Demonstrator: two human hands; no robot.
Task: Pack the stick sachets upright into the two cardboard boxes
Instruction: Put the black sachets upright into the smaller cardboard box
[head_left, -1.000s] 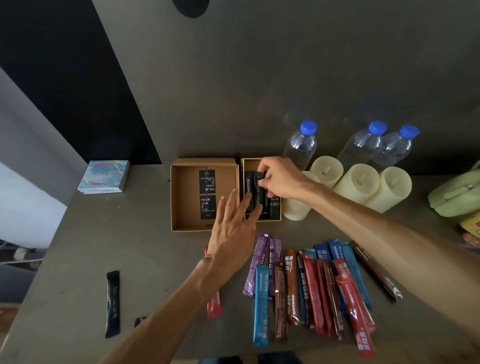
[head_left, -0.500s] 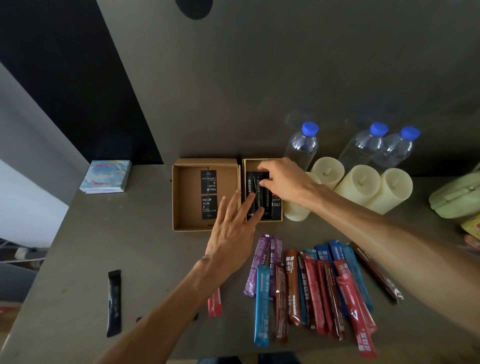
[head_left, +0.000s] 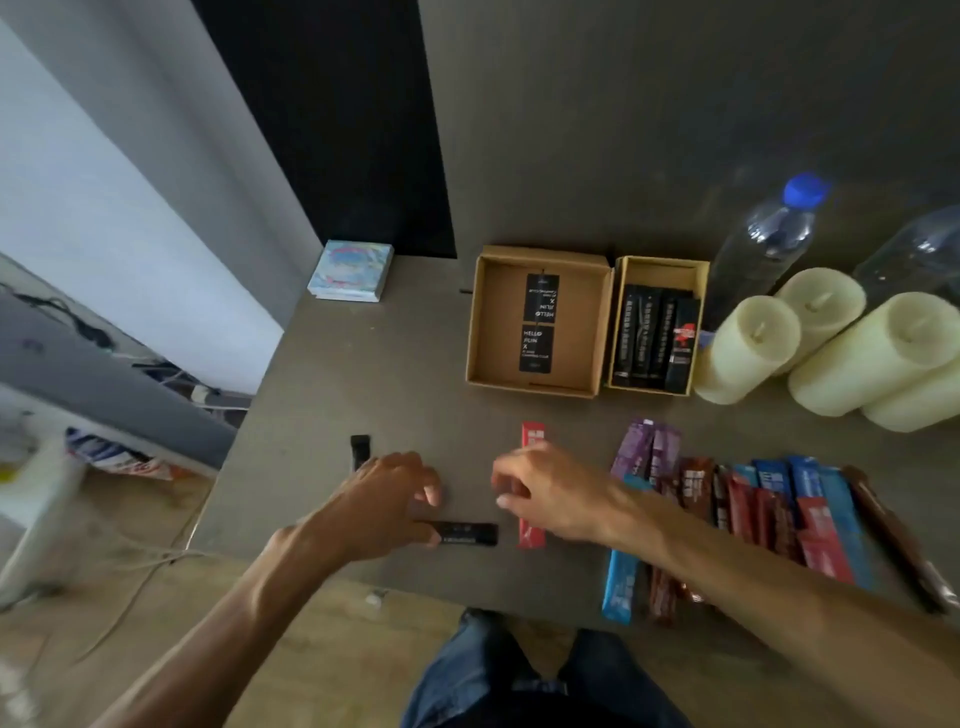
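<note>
Black stick sachet (head_left: 465, 533) flat on near tabletop (head_left: 395, 364), pinched at left end by left hand (head_left: 387, 501). Right hand (head_left: 550, 493) half-curled, empty. Judged light, pliable, slippery; mid-length grip advised.

- Between the left hand (head_left: 384, 499) and right hand (head_left: 550, 493) lies a narrow bare strip of table (head_left: 363, 364); a black sachet (head_left: 467, 533) crosses its near end, touching the left fingers
- Ahead of both hands the table is bare up to the wide box (head_left: 537, 322); only the red sachet (head_left: 532, 436) juts forward from under the right hand
- Right of the right hand, the sachet row (head_left: 769, 509) covers the surface
- Beyond that, candles (head_left: 748, 348) crowd the narrow box (head_left: 657, 325); a bottle (head_left: 763, 244) stands behind them
- Far left, a booklet (head_left: 350, 270) lies well apart
</note>
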